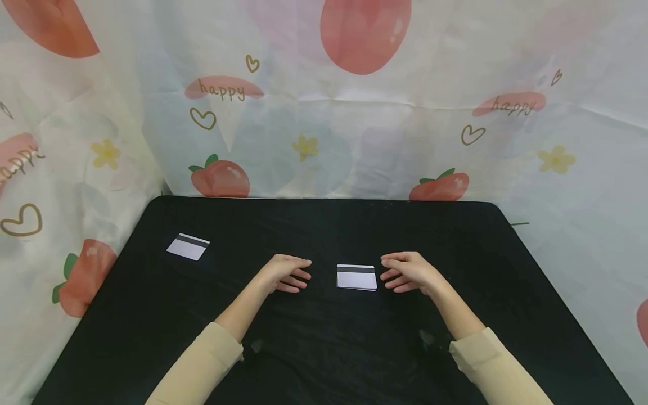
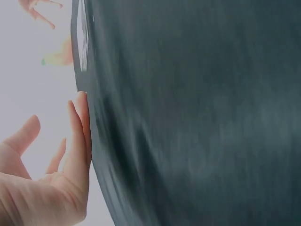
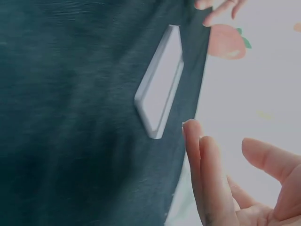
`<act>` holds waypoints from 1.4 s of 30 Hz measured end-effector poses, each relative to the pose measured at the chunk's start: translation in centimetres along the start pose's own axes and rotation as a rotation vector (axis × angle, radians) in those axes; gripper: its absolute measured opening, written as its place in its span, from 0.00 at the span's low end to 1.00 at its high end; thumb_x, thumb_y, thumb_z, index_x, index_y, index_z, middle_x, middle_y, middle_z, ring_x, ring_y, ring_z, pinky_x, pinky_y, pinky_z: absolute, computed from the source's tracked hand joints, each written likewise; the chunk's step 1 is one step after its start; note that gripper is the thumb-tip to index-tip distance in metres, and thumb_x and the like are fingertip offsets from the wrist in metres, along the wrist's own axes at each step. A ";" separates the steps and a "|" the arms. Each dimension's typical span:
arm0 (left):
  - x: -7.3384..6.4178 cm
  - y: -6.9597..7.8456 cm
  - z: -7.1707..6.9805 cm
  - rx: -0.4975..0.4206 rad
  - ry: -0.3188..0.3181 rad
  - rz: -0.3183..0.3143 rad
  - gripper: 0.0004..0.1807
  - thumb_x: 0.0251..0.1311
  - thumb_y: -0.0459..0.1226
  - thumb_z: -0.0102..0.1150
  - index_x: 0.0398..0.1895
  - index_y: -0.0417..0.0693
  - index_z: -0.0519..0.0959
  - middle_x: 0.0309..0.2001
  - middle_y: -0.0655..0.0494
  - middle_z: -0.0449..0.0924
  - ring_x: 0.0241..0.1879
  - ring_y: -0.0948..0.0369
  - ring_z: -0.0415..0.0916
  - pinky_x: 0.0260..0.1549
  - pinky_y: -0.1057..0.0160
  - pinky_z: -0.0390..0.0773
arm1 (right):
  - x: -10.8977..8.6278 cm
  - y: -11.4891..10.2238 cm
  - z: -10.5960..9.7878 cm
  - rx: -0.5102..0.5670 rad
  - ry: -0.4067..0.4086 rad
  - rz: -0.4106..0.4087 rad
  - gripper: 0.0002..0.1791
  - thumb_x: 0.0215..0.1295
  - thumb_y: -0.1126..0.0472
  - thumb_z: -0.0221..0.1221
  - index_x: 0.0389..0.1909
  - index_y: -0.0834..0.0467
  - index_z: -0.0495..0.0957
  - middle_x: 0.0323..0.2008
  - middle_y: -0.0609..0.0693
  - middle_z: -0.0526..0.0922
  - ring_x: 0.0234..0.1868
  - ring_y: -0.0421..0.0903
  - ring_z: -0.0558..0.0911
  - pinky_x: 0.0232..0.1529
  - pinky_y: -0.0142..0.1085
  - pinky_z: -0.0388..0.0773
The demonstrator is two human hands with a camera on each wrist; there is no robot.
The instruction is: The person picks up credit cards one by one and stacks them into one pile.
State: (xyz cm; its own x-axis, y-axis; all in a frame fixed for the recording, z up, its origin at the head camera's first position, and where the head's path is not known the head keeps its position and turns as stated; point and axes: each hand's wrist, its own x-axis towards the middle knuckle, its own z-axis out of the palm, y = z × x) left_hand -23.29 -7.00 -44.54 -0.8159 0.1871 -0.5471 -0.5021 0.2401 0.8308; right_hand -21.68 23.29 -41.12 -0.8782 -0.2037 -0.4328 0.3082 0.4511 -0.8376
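Observation:
A small stack of white cards (image 1: 356, 279), the top one with a dark stripe along its far edge, lies between the two hands. Just right of the stack, my right hand (image 1: 409, 273) hovers with relaxed fingers and holds nothing. My left hand (image 1: 287, 274) is farther off on the stack's left side, fingers loosely extended and no object in them. The stack's layered edge (image 2: 83, 40) shows beyond the left fingertips in the left wrist view. In the right wrist view the stack (image 3: 162, 84) appears as a thick white block past the right fingertips.
A single white card (image 1: 186, 248) with a dark stripe lies at the table's far left, turned at an angle. The black-covered table (image 1: 324, 349) ends at a patterned cloth backdrop (image 1: 283, 129) behind and at the left.

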 end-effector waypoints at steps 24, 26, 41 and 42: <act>-2.6 -0.9 -15.3 -0.192 0.054 0.176 0.38 0.63 0.54 0.46 0.68 0.40 0.55 0.61 0.42 0.67 0.50 0.54 0.76 0.48 0.59 0.76 | 4.3 -4.7 5.2 0.146 -0.055 -0.038 0.25 0.67 0.56 0.51 0.62 0.62 0.64 0.42 0.62 0.81 0.34 0.50 0.84 0.33 0.40 0.82; -2.9 -1.2 -16.1 -0.212 0.059 0.183 0.38 0.63 0.55 0.46 0.68 0.40 0.54 0.60 0.44 0.69 0.50 0.55 0.76 0.49 0.59 0.76 | 4.7 -5.1 5.9 0.168 -0.054 -0.036 0.25 0.67 0.57 0.52 0.62 0.62 0.65 0.42 0.61 0.81 0.36 0.51 0.84 0.33 0.39 0.82; -5.5 -2.7 -20.9 -0.553 0.189 0.218 0.10 0.62 0.48 0.52 0.35 0.54 0.77 0.32 0.59 0.84 0.35 0.60 0.82 0.37 0.62 0.81 | 7.3 -7.0 11.1 0.249 -0.078 -0.076 0.23 0.67 0.60 0.51 0.62 0.61 0.65 0.46 0.61 0.80 0.41 0.52 0.83 0.39 0.41 0.81; -5.6 -2.8 -21.2 -0.565 0.194 0.217 0.10 0.62 0.48 0.52 0.33 0.55 0.78 0.31 0.60 0.84 0.34 0.61 0.82 0.37 0.62 0.81 | 7.4 -7.1 11.5 0.253 -0.080 -0.084 0.23 0.67 0.60 0.51 0.62 0.62 0.65 0.46 0.61 0.80 0.42 0.53 0.82 0.40 0.42 0.81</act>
State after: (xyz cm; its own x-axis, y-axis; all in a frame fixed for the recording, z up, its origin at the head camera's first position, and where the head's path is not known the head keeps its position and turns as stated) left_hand -23.42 -28.89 -41.66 -0.9268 -0.0142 -0.3753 -0.3495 -0.3334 0.8756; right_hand -26.18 8.62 -42.24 -0.8758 -0.3042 -0.3748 0.3258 0.2003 -0.9240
